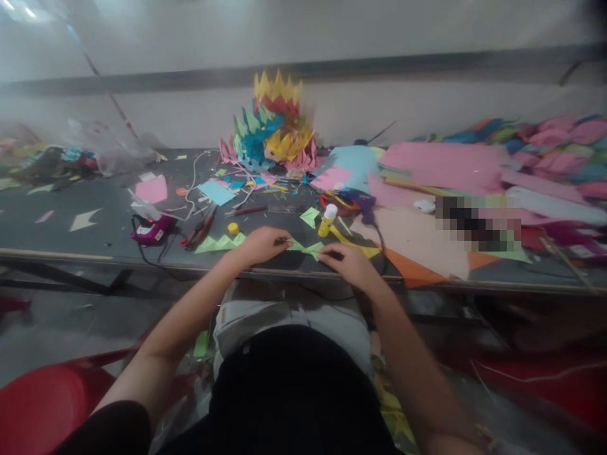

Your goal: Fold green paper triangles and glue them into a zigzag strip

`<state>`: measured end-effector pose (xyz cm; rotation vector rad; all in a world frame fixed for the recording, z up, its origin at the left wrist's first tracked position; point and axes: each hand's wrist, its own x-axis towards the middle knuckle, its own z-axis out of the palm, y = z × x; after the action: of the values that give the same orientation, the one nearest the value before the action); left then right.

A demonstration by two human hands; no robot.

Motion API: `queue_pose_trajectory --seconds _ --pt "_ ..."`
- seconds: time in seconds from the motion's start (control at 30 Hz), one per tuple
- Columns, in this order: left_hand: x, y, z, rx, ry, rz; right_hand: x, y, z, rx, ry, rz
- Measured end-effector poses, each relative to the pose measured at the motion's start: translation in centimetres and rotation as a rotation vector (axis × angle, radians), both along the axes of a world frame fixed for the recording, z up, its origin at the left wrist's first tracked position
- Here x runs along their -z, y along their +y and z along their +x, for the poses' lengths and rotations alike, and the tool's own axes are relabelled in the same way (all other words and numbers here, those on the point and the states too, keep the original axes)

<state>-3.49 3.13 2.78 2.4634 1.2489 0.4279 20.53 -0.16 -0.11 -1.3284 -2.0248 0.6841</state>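
Left hand [265, 244], right hand [348, 260]: fingertips pinched on pale-green zigzag folded-paper strip [220, 243]. Long axis left–right; left hand over middle, right hand at right end. Just beyond, far side: pale-green folded-paper piece [310, 217]; yellow-and-white plastic glue stick [327, 221].

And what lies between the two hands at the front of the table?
Light green folded paper, in pointed pieces, lies between the left hand and the right hand, as the head view shows.
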Motion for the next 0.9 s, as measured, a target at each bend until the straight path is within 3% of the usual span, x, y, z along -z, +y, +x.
queue_pose_trajectory --seconds 0.53,0.9 --pt "0.4 -0.4 0.6 -0.003 -0.111 -0.054 0.1 0.2 -1.9 0.062 0.142 -0.083" --pt "0.5 -0.9 1.0 -0.04 -0.195 -0.09 0.4 -0.3 -2.8 0.137 0.236 -0.034"
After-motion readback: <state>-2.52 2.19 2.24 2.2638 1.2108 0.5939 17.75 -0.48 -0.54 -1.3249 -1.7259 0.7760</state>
